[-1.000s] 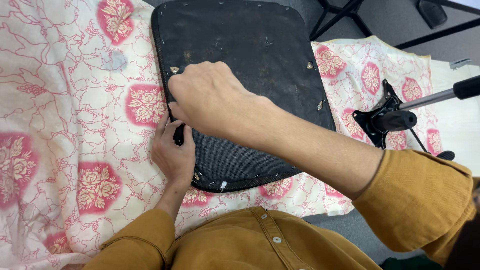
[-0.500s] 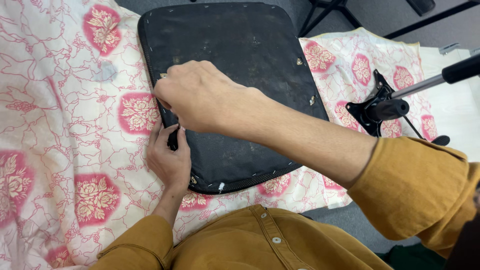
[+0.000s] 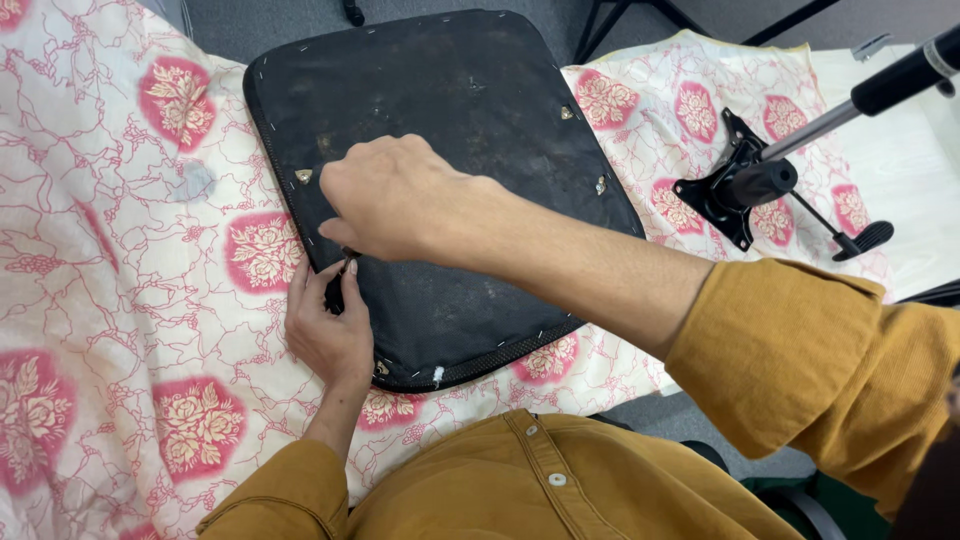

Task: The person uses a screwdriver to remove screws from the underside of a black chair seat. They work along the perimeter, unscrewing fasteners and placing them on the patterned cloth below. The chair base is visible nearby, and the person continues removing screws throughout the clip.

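Observation:
A black chair seat pad [image 3: 450, 120] lies upside down on a white cloth with red flower prints [image 3: 130, 270]. Small staples line its rim. My left hand [image 3: 328, 330] rests at the pad's left edge, fingers pinched on the black edging. My right hand [image 3: 400, 200] reaches across the pad from the right and pinches a small dark tool [image 3: 345, 262] at the same edge, just above the left hand. What the tool's tip does is hidden by my fingers.
A black chair base mechanism with a gas cylinder [image 3: 780, 175] lies on the cloth at the right. Black chair legs [image 3: 620, 15] show on the grey floor at the top. My mustard sleeves fill the lower part of the view.
The view has shifted, so the pad sits further right and lower in frame. My right hand has drawn slightly back from the edge; the left hand stays at the pad's rim.

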